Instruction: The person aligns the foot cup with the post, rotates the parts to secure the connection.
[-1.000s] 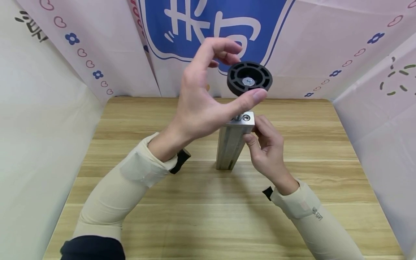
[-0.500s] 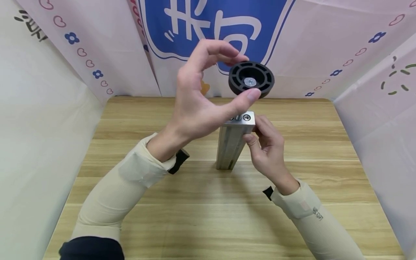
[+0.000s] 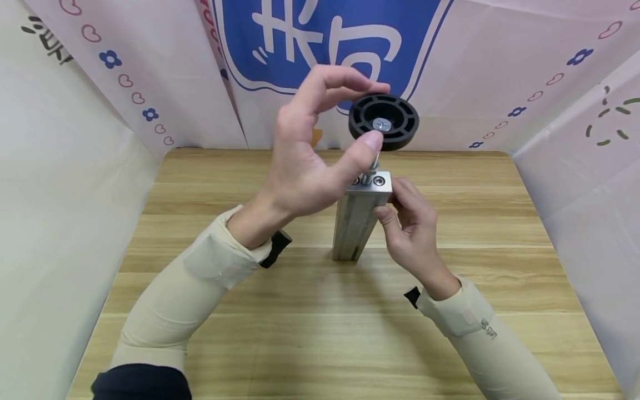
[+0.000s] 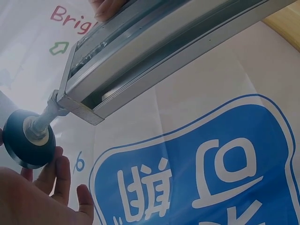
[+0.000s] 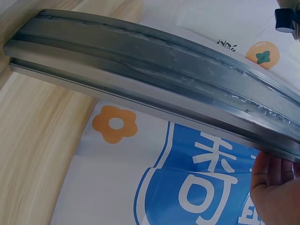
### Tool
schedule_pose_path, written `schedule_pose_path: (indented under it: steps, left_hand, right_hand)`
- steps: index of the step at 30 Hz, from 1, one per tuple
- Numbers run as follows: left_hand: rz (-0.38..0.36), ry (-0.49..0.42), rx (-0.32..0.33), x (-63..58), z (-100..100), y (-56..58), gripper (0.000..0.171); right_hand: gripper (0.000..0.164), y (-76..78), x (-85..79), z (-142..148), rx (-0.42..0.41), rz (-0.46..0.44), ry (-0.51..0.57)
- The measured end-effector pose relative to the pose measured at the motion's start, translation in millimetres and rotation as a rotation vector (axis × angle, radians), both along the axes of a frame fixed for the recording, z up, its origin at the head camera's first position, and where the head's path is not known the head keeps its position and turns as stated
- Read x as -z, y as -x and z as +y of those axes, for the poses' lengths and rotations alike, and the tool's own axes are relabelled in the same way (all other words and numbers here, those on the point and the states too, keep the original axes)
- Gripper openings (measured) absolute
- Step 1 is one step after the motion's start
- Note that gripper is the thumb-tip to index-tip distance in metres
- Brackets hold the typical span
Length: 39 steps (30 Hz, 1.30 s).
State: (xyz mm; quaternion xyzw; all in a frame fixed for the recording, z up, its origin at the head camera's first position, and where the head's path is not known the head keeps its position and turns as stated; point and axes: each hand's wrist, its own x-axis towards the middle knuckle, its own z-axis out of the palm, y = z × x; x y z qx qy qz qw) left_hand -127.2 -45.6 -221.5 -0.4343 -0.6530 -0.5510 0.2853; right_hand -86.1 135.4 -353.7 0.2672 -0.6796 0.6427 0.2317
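Note:
A black round levelling foot (image 3: 390,119) with a screw in its centre sits face up above the top of an upright aluminium profile (image 3: 353,230). In the left wrist view, its threaded stud (image 4: 43,121) runs through a nut (image 4: 56,102) at the profile's end plate. My left hand (image 3: 306,147) holds the foot by its rim, thumb at the near side and fingertips at the far side. Just below the top plate, my right hand (image 3: 412,230) grips the profile's right side with thumb and curled fingers. The profile's lower end stands on the table.
The wood-grain table (image 3: 280,344) is bordered by white printed cloth (image 3: 565,128) at the back and sides. A large blue sign (image 3: 330,33) is printed on the back cloth. Dark wrist-camera mounts (image 3: 276,248) stick out beneath both cuffs.
My left thumb has slid left along the near rim of the foot, while the fingers have moved right along the far rim and now touch it. The right hand and profile have stayed still.

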Motion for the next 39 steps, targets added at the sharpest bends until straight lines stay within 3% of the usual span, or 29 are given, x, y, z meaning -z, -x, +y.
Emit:
schedule_pose_path:
  steps: [9,15,21,33,39]
  left_hand:
    - [-0.029,0.026,-0.13,-4.2,0.3,-4.5,0.058]
    - [-0.018,0.028,-0.166,-5.8,2.8,-5.0,0.071]
    - [-0.015,0.038,-0.191,-4.8,2.5,-4.4,0.072]
    - [-0.039,0.038,-0.155,-4.6,0.9,-3.9,0.063]
    - [-0.029,0.0,-0.064,-3.3,0.0,-1.3,0.054]
  right_hand:
    - [0.061,-0.9,-0.2,-0.3,-0.013,0.002,0.007]
    - [0.064,-1.3,0.6,0.2,-0.013,-0.004,0.003]
    - [0.064,-1.0,0.8,0.0,-0.012,-0.002,0.003]
    - [0.064,0.1,1.4,-0.3,-0.012,0.006,0.012]
    - [0.062,-0.1,1.5,-0.4,-0.01,0.005,0.008]
